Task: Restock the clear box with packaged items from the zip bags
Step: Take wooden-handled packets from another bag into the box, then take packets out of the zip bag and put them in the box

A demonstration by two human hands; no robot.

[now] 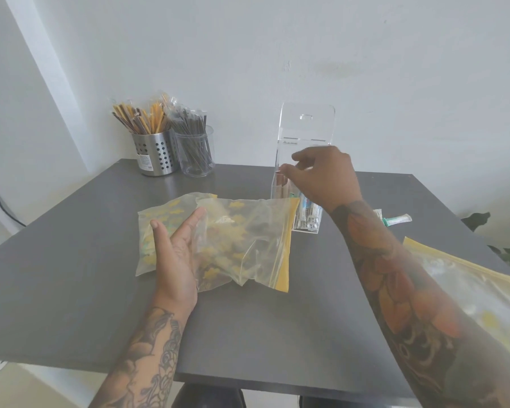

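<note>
A clear acrylic box point(305, 134) with a tall back panel stands at the far middle of the grey table point(71, 275). Slim packaged items point(306, 216) fill its lower part. My right hand point(324, 175) hovers at the box's open top, fingertips pinched; whether they hold anything I cannot tell. Two zip bags lie in front of the box. The nearer bag point(248, 245) has a yellow zip strip and holds yellowish packets. The other bag point(159, 219) lies partly under it to the left. My left hand point(177, 251) rests flat on the bags, fingers spread.
A perforated metal cup point(155, 154) of wrapped sticks and a clear jar point(198, 154) of dark sticks stand at the back left. A loose teal packet point(396, 220) lies right of the box. Another zip bag point(468, 290) sits under my right forearm. Plant leaves point(507, 251) show at right.
</note>
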